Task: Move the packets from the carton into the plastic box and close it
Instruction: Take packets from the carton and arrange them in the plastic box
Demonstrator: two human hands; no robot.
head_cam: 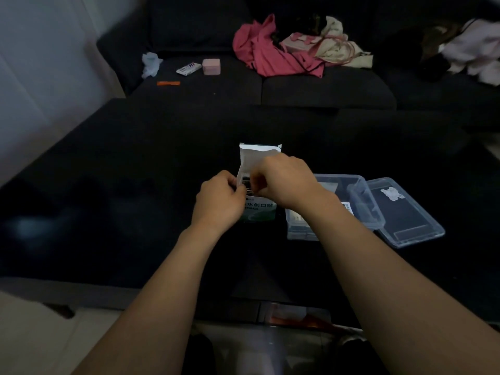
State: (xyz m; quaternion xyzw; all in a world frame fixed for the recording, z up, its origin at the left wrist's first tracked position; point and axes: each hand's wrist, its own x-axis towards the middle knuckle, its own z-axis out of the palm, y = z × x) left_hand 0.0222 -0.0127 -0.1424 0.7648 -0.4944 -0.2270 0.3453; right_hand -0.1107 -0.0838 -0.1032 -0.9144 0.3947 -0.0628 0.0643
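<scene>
**Packets coming out of carton**

Both hands work at the carton (260, 209) mouth, frame centre: left hand (220, 197) pinches its edge, right hand (284, 178) grips what looks like packets, dim view. White flap up at 12. Plastic box (338, 182) open at 3 o'clock, some contents inside; lid (405, 215) beside it. Count: 1 carton, 1 box, 1 lid. Left: more transfers, closing.

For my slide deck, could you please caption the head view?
Both hands, left and right, work at the open carton beside the clear plastic box, whose lid lies alongside.
</scene>
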